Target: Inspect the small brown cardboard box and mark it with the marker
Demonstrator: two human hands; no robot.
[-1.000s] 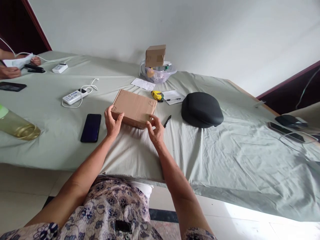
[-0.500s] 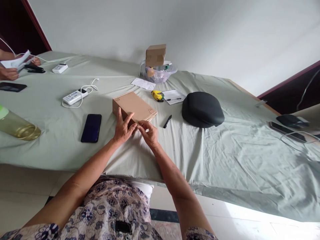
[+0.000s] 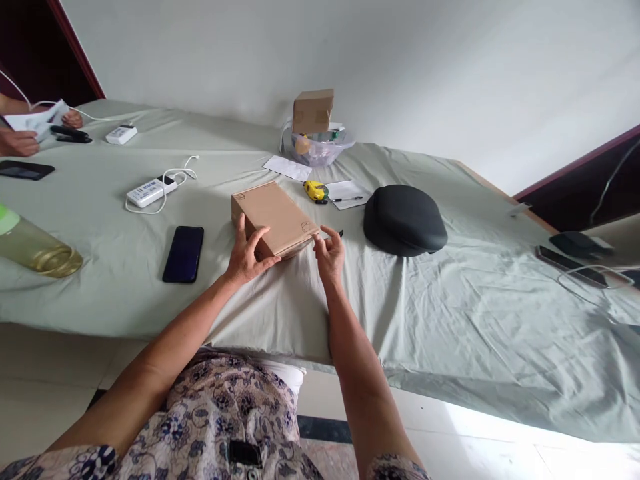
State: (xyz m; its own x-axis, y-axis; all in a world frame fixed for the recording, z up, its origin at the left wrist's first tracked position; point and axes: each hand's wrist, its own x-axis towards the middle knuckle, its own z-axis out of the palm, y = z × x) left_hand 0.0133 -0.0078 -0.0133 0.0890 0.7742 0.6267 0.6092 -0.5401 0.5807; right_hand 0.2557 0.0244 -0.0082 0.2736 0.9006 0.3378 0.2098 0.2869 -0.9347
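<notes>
A closed brown cardboard box [image 3: 275, 217] lies on the cloth in front of me, with small dark printed marks on two top corners. My left hand [image 3: 247, 257] grips its near left corner, fingers spread along the left side and thumb along the front edge. At the right corner, my right hand [image 3: 330, 255] has its thumb and bent fingers on the lid's edge; the exact contact is too small to make out. A black marker [image 3: 341, 233] is mostly hidden behind the right hand. Left of the box lies a dark phone [image 3: 183, 254].
Beyond the box are a yellow tape measure [image 3: 315, 191], paper with a pen [image 3: 347, 199] and a plastic basket [image 3: 320, 152] bearing a small carton [image 3: 313, 112]. A black case [image 3: 405, 220] sits right. Left are a power strip [image 3: 150, 192], a bottle [image 3: 45, 250] and another person's hands [image 3: 20, 143].
My right hand has gone from the front edge beside my left thumb to the box's right corner. The box has shifted slightly right, and the marker is now mostly covered.
</notes>
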